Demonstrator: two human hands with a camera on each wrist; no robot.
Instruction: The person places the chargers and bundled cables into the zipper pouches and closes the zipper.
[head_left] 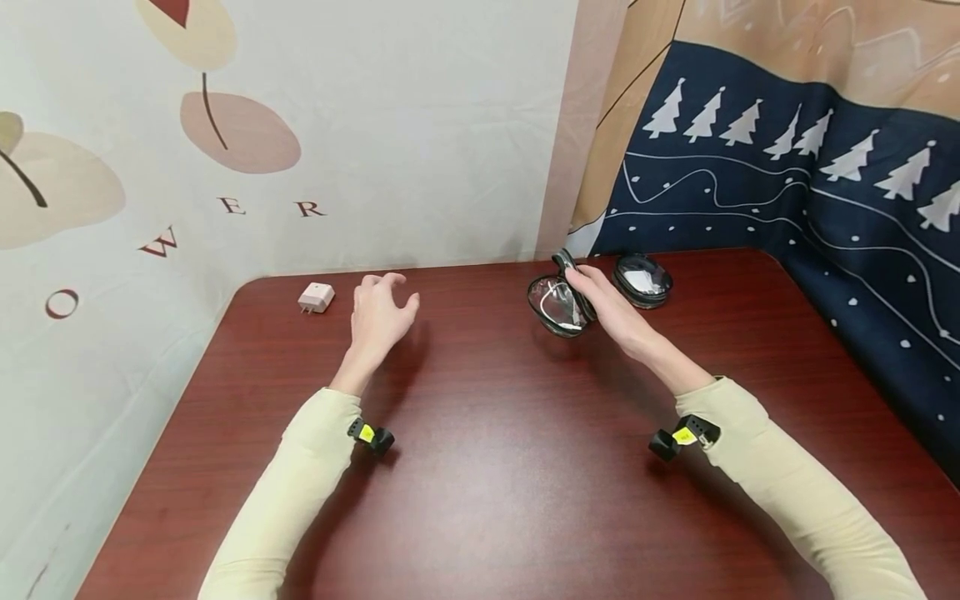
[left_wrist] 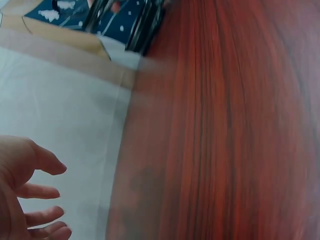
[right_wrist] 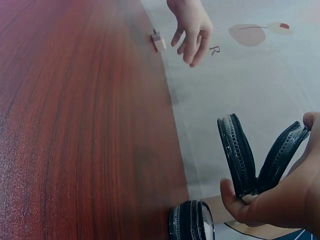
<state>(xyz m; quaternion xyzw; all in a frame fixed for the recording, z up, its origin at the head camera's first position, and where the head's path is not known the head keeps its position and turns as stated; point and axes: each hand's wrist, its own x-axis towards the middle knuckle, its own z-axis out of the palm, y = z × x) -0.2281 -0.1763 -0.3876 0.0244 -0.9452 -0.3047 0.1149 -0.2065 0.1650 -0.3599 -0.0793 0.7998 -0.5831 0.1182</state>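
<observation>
My right hand (head_left: 611, 312) grips a small round zippered case (head_left: 553, 302) with black edging and clear faces. The right wrist view shows this case spread apart in a V, with its zipper teeth bared along both halves. Something white shows through its clear face in the head view. Close to that hand, a second round black-edged case (head_left: 642, 281) lies on the table, also with something white inside. My left hand (head_left: 381, 317) is over the far left of the table, fingers loosely bent and holding nothing. Just left of it sits a white plug-in charger (head_left: 317, 297), prongs facing toward me.
The reddish-brown wooden table (head_left: 480, 467) ends at a pale printed wall cloth (head_left: 435, 167) at the back. A dark blue cloth with white trees (head_left: 750, 183) hangs along the right side. Both wrists wear small black cameras.
</observation>
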